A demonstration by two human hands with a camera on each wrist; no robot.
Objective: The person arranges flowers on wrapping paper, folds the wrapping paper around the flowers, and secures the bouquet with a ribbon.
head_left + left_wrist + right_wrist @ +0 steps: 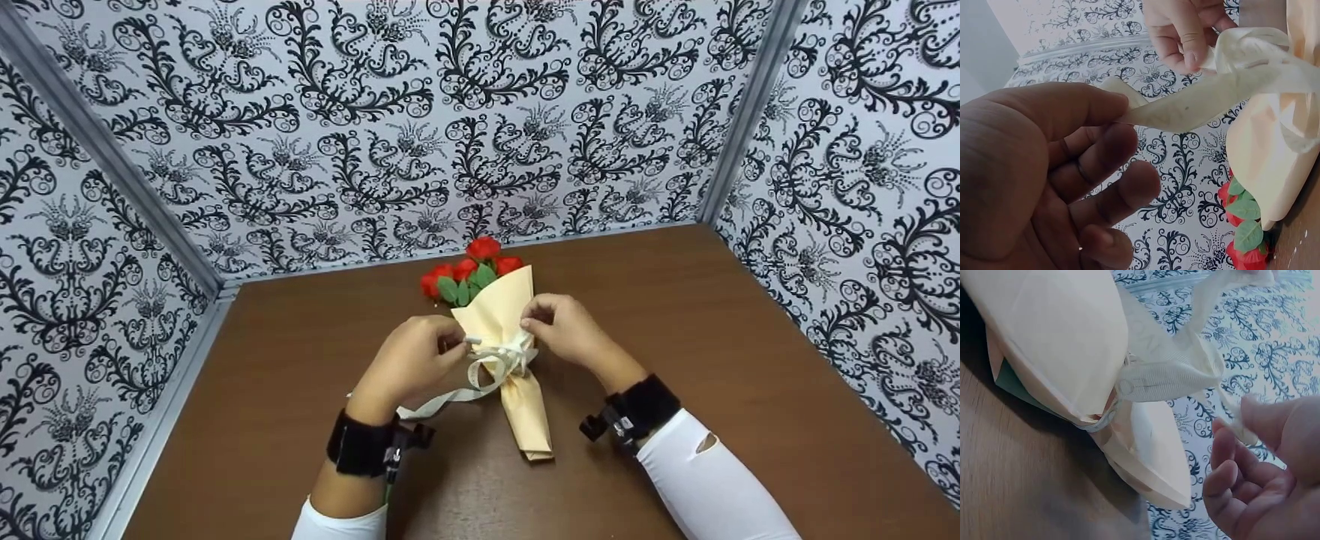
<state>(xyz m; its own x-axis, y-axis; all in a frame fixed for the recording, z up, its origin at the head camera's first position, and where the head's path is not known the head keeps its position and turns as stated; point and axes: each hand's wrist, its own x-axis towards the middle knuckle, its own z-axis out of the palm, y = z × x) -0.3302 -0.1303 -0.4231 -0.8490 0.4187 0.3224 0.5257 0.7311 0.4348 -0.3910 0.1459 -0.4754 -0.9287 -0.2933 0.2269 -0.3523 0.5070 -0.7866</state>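
A bouquet of red roses with green leaves lies on the table in cream wrapping paper, blooms toward the back wall. Around its narrow waist runs a cream ribbon, which forms a loose knot with loops at the front. My left hand pinches one part of the ribbon between thumb and index finger, its other fingers loosely bent. On the other side, my right hand pinches another piece of ribbon with thumb and fingertip. A long ribbon tail trails left beneath the left hand.
The brown table extends around the bouquet. Patterned black-and-white walls rise at the back and both sides, with grey metal strips at the corners. Each wrist wears a black band with a small camera.
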